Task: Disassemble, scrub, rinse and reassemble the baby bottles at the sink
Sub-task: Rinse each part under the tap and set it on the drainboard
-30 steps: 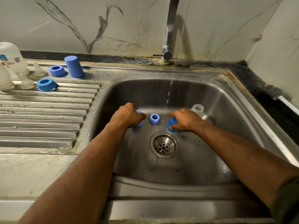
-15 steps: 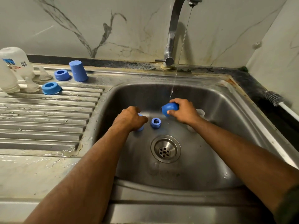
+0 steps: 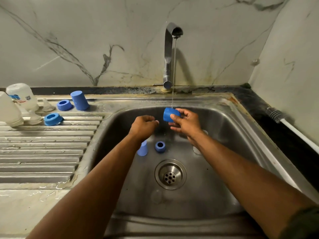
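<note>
While rinsing: my right hand (image 3: 185,124) pinches the blue cap (image 3: 170,114); my left hand (image 3: 144,125) loosely curled, empty.
Done: drainboard parts (image 3: 63,105).
Left: sink ring (image 3: 160,146), reassembly.

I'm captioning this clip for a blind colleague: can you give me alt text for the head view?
A person's right hand holds a blue cap under the tap's thin stream over a steel sink, the left hand empty beside it. Bottle parts dry on the drainboard.

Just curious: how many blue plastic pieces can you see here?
6: cap and two rings on the drainboard, cap and ring in the sink, one cap held. Others may be hidden.
</note>
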